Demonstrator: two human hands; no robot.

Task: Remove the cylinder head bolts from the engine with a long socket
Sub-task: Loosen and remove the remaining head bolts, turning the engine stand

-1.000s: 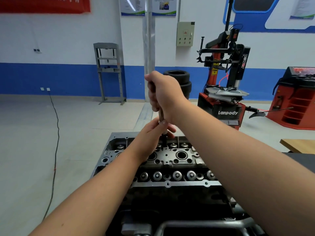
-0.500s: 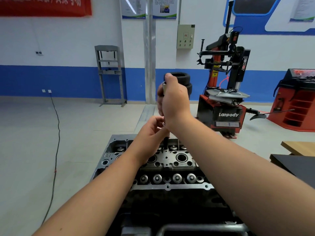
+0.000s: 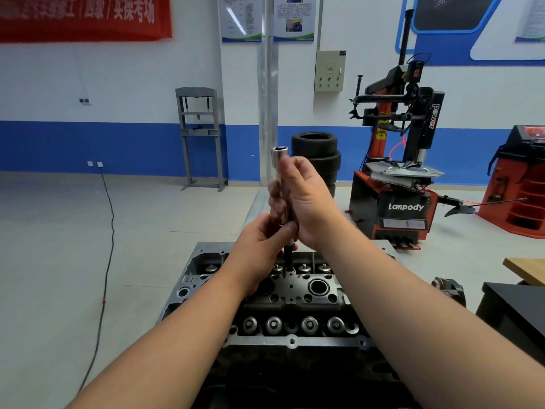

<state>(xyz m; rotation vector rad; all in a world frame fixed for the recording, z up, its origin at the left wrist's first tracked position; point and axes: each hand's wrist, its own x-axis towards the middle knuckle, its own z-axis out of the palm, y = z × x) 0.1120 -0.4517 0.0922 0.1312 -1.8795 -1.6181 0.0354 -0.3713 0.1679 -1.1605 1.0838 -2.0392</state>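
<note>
A long chrome socket (image 3: 279, 160) stands upright above the cylinder head (image 3: 292, 290), its open top end showing above my fingers. My right hand (image 3: 306, 202) grips the socket's shaft. Just below, my left hand (image 3: 265, 246) pinches the lower end, where a dark bolt shank (image 3: 289, 259) runs down to the far middle of the head. The head lies on the engine in front of me, with a near row of valve springs (image 3: 292, 324) and a round bore (image 3: 318, 286).
A red tyre changer (image 3: 398, 184) stands at the right behind the engine, and stacked tyres (image 3: 315, 154) sit behind my hands. A dark bench (image 3: 519, 308) and a wooden top (image 3: 528, 270) lie at the right. A black cable (image 3: 107, 231) trails over the floor at the left.
My right hand has slid down the socket and turned, so the socket's open top now shows above my fingers. My left hand stays at its lower end. The camera has tilted up slightly.
</note>
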